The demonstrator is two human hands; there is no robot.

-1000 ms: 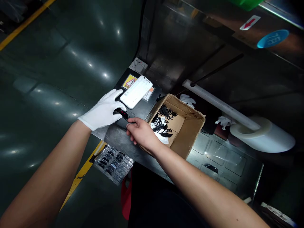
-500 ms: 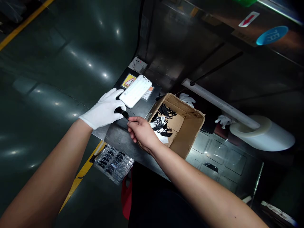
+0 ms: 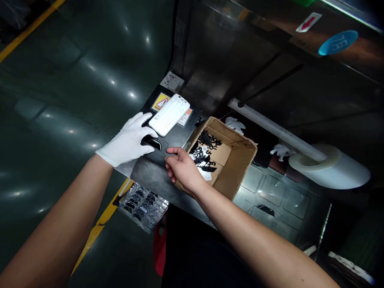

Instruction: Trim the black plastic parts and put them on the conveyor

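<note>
My left hand (image 3: pixel 127 140), in a white glove, rests at the edge of a black box-like unit (image 3: pixel 177 136). Its thumb and fingers are spread in a curve, open, around one end of a small black glossy part (image 3: pixel 155 145) with a bright edge; no firm grip shows. To the right of that part is my bare right hand (image 3: pixel 183 169), closed, thumb and index finger together. Whether anything small is pinched there is hidden. A white phone-shaped slab (image 3: pixel 169 115) lies on the unit, just beyond my left fingertips.
Beside my right hand stands a cardboard box (image 3: pixel 232 168) with black parts and paper slips inside. A clear tray (image 3: pixel 143 207) of black parts sits below the bench edge. A white roll (image 3: pixel 330 166) on a pole lies right. Another black part (image 3: pixel 266 210) rests on the bench.
My right hand has drawn away from the black part towards the right, and the part's bright edge shows more. My left hand keeps its pose. The whole view shifts slightly.
</note>
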